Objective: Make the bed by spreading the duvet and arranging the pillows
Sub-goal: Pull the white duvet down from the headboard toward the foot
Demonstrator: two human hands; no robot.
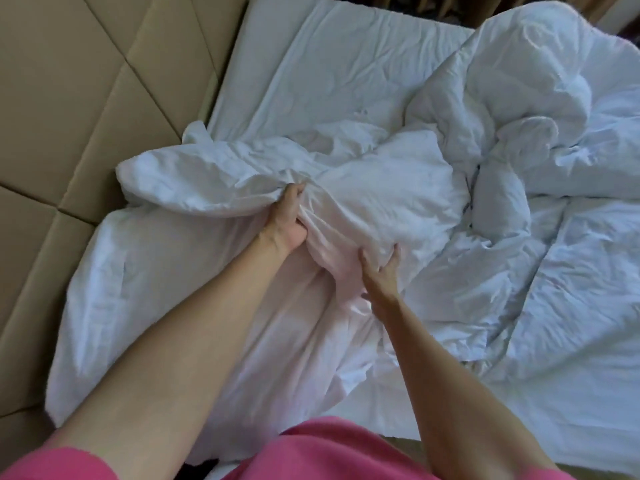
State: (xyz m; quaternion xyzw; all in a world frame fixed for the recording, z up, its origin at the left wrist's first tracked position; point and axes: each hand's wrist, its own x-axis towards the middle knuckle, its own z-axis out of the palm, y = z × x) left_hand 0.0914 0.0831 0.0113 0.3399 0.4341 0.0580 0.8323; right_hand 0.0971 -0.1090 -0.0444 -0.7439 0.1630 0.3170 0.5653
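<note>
A white duvet [398,188] lies crumpled across the bed, bunched high at the far right and folded over near the headboard. My left hand [289,216] is closed on a fold of the duvet near the bed's left part. A little nearer and to the right, my right hand [379,271] grips another bunch of the same fabric, fingers curled into it. Bare white sheet [311,74] on the mattress shows beyond the duvet at the top. I cannot pick out any pillow among the white folds.
A beige padded headboard [69,98] with stitched panels runs along the left side. My pink clothing [329,452] fills the bottom edge. Dark floor and curtain folds [433,8] show past the bed's far edge.
</note>
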